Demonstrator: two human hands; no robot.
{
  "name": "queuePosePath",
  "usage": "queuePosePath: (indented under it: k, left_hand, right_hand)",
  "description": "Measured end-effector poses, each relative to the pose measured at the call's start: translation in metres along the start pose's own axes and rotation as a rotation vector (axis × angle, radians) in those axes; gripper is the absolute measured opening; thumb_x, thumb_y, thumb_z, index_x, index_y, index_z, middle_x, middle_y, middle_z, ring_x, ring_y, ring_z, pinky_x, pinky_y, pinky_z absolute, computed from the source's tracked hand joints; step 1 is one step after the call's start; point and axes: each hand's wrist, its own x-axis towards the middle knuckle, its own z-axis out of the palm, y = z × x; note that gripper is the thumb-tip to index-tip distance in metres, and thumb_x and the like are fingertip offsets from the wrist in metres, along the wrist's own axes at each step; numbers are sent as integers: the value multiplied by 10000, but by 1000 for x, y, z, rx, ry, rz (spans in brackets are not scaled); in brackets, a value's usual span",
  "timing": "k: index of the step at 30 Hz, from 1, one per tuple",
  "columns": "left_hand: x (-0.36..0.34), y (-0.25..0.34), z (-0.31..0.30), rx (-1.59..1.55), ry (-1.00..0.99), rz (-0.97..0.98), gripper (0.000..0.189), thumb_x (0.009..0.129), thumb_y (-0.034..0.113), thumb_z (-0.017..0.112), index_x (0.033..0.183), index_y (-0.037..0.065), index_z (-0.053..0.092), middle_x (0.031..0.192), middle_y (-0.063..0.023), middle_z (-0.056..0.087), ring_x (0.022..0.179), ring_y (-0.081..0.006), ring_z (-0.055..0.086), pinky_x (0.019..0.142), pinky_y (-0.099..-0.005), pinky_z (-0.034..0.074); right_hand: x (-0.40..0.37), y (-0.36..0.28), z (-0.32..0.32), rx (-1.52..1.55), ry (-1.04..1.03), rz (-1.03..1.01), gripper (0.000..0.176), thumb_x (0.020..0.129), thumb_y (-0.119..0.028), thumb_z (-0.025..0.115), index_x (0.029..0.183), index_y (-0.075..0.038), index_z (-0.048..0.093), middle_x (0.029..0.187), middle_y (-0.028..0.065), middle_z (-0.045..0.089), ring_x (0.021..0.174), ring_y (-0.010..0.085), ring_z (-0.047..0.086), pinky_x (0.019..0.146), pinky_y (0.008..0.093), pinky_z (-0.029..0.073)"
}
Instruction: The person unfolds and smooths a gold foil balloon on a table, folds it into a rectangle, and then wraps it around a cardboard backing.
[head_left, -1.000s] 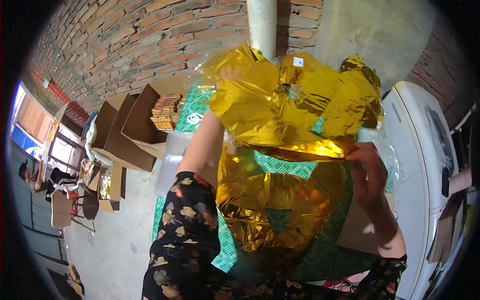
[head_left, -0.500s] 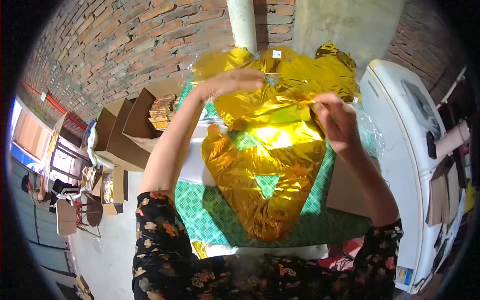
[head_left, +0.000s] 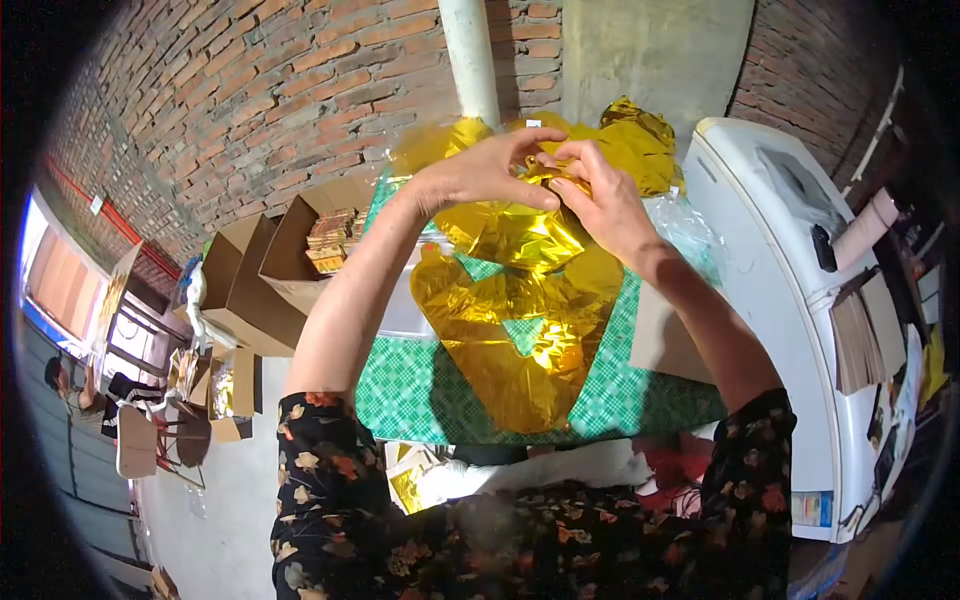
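The left hand [head_left: 480,175] and right hand [head_left: 600,200] pinched the top of the gold foil balloon [head_left: 520,345]. It looked partly folded; below them, most lay flat on the counter [head_left: 400,395].

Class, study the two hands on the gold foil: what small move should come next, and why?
Probably lower the gold foil onto the green cloth and smooth it: the left hand and right hand both pinch its bunched top edge, and it hangs creased above the flat foil shape.

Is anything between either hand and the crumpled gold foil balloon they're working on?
Nothing visible. The left hand and right hand both pinch the crumpled gold foil balloon, held above the green checked tablecloth.
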Motion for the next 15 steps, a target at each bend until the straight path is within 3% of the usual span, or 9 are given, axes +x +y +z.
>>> queuePosePath:
  k: [1, 4, 7, 10, 11, 15]
  left_hand:
    - [-3, 0, 2, 131, 56, 32, 891, 827, 332, 909, 1539, 53, 451, 1396, -116, 615, 1289, -229, 572, 1078, -370, 474]
    - [-8, 10, 7, 449, 57, -38, 610, 883, 322, 864, 1354, 30, 610, 1166, -82, 718, 1085, -170, 638, 942, -341, 514]
    - [-12, 4, 10, 405, 143, -25, 399, 902, 336, 813, 1135, 32, 703, 878, -119, 733, 814, -196, 663, 746, -368, 526]
    - [-12, -4, 6, 391, 230, 36, 328, 941, 306, 778, 1078, 18, 701, 826, -80, 730, 766, -170, 652, 709, -360, 527]
    - [-14, 3, 4, 302, 239, -78, 305, 950, 295, 776, 1020, 13, 682, 813, -42, 701, 769, -134, 619, 695, -338, 513]
    - [-19, 3, -4, 335, 387, -123, 327, 929, 337, 820, 996, 36, 710, 851, 16, 663, 809, -92, 577, 708, -282, 482]
  right_hand:
    - [-2, -3, -1, -8, -20, 19, 331, 992, -144, 659, 1277, -67, 509, 1075, 202, 736, 996, 416, 721, 835, 480, 566]
    - [-7, -13, -3, 2, -66, 52, 321, 1003, -159, 645, 1280, -68, 511, 1077, 207, 733, 984, 418, 723, 837, 474, 565]
    - [-9, -12, -1, 12, -21, 15, 310, 1010, -183, 637, 1269, -58, 523, 1058, 203, 732, 983, 403, 724, 831, 459, 564]
    - [-18, 2, 0, 33, 226, -69, 300, 1027, -224, 618, 1249, -39, 537, 1048, 201, 730, 977, 364, 728, 830, 432, 563]
    - [-25, 8, 1, 111, 280, 82, 294, 1058, -290, 581, 1234, -55, 572, 1047, 163, 743, 962, 316, 730, 836, 424, 563]
    - [-68, 76, 7, 484, 2, 655, 607, 1060, -540, 524, 1309, 14, 535, 1164, 198, 723, 1013, 319, 724, 883, 440, 580]
